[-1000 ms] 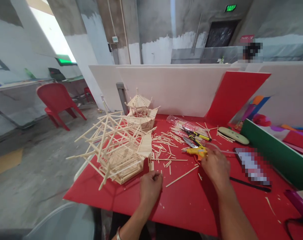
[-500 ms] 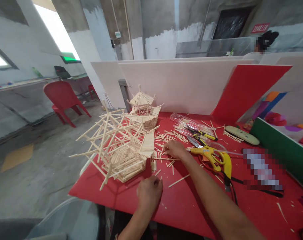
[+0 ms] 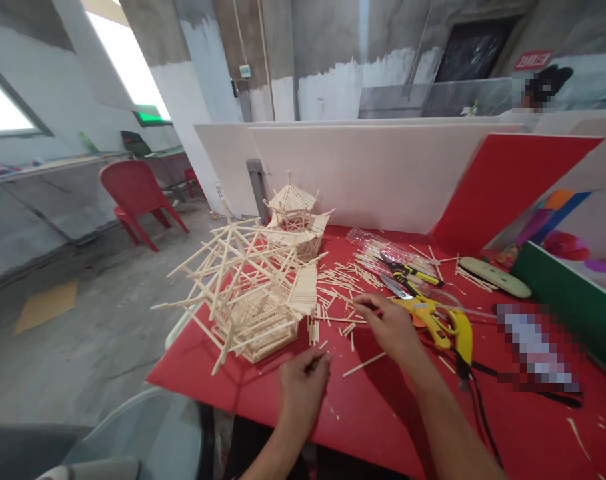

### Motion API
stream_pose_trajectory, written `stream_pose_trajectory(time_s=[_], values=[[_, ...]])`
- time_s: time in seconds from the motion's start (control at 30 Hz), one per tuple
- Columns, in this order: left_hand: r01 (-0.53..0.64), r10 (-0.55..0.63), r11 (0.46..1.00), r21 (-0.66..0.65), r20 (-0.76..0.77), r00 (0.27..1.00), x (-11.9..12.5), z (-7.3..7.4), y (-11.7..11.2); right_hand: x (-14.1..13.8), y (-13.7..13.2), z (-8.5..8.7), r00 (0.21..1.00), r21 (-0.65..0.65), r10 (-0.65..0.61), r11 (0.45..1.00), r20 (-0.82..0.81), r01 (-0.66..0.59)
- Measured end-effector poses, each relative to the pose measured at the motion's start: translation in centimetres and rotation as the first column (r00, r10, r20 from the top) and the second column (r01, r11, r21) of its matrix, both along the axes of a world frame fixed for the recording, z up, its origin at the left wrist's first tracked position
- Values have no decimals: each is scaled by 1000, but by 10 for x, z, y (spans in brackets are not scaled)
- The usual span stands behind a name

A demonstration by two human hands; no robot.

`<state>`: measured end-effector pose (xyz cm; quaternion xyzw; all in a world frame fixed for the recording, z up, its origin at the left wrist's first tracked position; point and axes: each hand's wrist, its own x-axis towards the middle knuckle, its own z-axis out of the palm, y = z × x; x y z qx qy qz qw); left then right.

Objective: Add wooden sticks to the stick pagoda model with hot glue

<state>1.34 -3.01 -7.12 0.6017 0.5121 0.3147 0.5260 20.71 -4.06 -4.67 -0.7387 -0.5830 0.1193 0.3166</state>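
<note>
My left hand rests near the front edge of the red table, its fingers pinched on a short wooden stick. My right hand hovers over the loose sticks in the middle of the table, fingers pinched together, with a thin stick at its fingertips. To the left stands a large stick-built frame model, and behind it a small stick pavilion. A yellow glue gun lies just right of my right hand.
Yellow-handled cutters and a clear bag of sticks lie behind the glue gun. A green oval case, a red board and white boards stand at the back. A red chair is on the floor left.
My right hand left the glue gun, reached left to the loose sticks, then drew back slightly toward me. The left hand stayed in place, pinched.
</note>
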Motion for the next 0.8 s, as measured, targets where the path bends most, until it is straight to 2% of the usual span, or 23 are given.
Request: stream_pose_trajectory(time_s=[0.07, 0.1, 0.17, 0.27, 0.37, 0.53, 0.8], values=[[-58, 122, 962, -265, 234, 965, -1, 18, -4, -23, -21, 6, 985, 204, 23, 979, -171, 13], [-63, 184, 935, -349, 324, 928, -1, 28, -5, -36, -28, 9, 977, 259, 71, 966, -199, -18], [-67, 270, 902, -427, 437, 858, -4, 45, -5, -61, -36, 14, 976, 352, 138, 933, -170, -71], [-86, 330, 889, -449, 500, 801, -11, 60, -3, -87, -35, 21, 977, 435, 192, 890, -88, -136], [-112, 353, 889, -445, 506, 787, -20, 65, 1, -100, -29, 25, 973, 485, 220, 860, -66, -161], [-132, 360, 886, -445, 479, 800, -26, 71, 8, -110, -20, 24, 979, 570, 201, 809, -36, -145], [-190, 413, 871, -453, 467, 782, -21, 75, 18, -110, -15, 18, 984, 601, 172, 792, -49, -109]])
